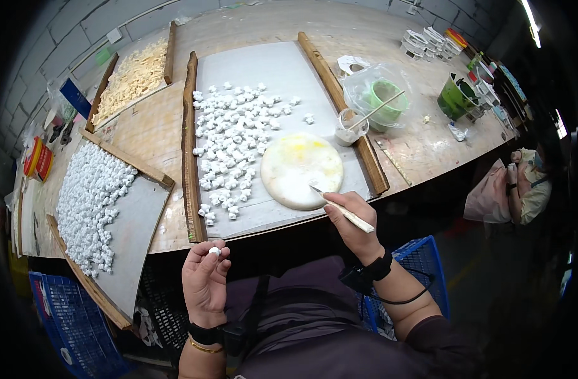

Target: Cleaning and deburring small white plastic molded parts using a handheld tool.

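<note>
My left hand (pixel 205 278) is closed, pinching a small white knobbly piece (pixel 214 251) between thumb and fingertips just off the table's front edge. In my right hand (pixel 354 224) is a slim paintbrush (pixel 350 216) with a pale, thick handle. Its dark pointed tip touches or hovers just over a round white slab (pixel 295 170) smeared with yellow; I cannot tell which. Left of the slab, many similar white pieces (pixel 229 136) lie spread on a pale sheet (pixel 251 63) between two wooden strips. A small cup (pixel 350 129) with a stick in it stands right of the slab.
Wooden strips (pixel 343 107) edge the sheet. A board at left holds a heap of white pieces (pixel 96 202); cream pieces (pixel 137 76) lie behind. At right stand a green bowl (pixel 385 95) in plastic and a green container (pixel 456 98). Another person (pixel 529 183) sits far right.
</note>
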The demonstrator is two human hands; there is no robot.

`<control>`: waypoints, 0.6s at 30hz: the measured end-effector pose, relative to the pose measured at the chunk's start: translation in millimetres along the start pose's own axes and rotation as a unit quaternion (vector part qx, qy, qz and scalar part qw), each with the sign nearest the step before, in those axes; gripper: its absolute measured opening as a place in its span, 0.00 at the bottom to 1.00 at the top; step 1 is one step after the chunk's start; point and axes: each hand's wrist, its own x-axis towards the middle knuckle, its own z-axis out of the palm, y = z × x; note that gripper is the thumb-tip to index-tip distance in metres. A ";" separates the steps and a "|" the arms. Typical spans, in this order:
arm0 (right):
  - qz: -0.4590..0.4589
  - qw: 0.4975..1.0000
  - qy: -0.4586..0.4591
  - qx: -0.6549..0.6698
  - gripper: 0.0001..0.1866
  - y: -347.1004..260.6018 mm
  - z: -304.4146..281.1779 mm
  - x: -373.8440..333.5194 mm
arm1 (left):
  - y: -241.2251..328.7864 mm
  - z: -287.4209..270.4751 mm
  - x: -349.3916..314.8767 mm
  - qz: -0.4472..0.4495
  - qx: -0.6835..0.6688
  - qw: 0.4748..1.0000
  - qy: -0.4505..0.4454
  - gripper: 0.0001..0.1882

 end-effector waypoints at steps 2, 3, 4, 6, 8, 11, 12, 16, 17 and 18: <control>0.006 1.000 -0.002 0.007 0.10 1.0 0.8 -0.5 | 0.9 1.4 -1.0 -0.003 0.001 1.000 0.011 0.12; 0.011 1.000 -0.004 0.014 0.10 0.8 1.2 -1.5 | 1.1 1.6 -1.5 -0.003 0.008 1.000 0.017 0.12; 0.016 1.000 -0.006 0.020 0.10 0.9 1.2 -2.5 | 1.1 1.7 -2.0 -0.004 0.014 1.000 0.022 0.12; 0.041 0.998 -0.010 0.044 0.10 4.0 0.1 -4.1 | -0.1 -0.2 -2.5 -0.004 0.026 0.999 0.034 0.13; 0.090 0.992 -0.016 0.087 0.10 4.8 -1.0 -5.2 | -2.5 -3.8 -2.5 -0.003 0.037 0.998 0.046 0.13; 0.169 0.972 -0.021 0.160 0.10 2.2 -3.5 -5.0 | -2.1 -0.4 -4.9 0.004 0.060 0.996 0.072 0.13; 0.181 0.968 -0.020 0.172 0.11 2.2 -3.5 -4.5 | -3.0 -0.2 -4.7 0.012 0.063 0.996 0.068 0.13; 0.178 0.970 -0.014 0.163 0.10 9.1 0.6 -5.0 | -5.2 -0.7 -5.3 0.034 0.073 0.995 0.056 0.12; 0.163 0.976 -0.017 0.142 0.10 8.0 0.6 -4.7 | -5.3 -0.5 -5.4 0.036 0.074 0.995 0.055 0.12; 0.148 0.981 -0.021 0.122 0.10 6.0 0.9 -4.4 | -5.1 -0.6 -5.8 0.035 0.077 0.995 0.058 0.12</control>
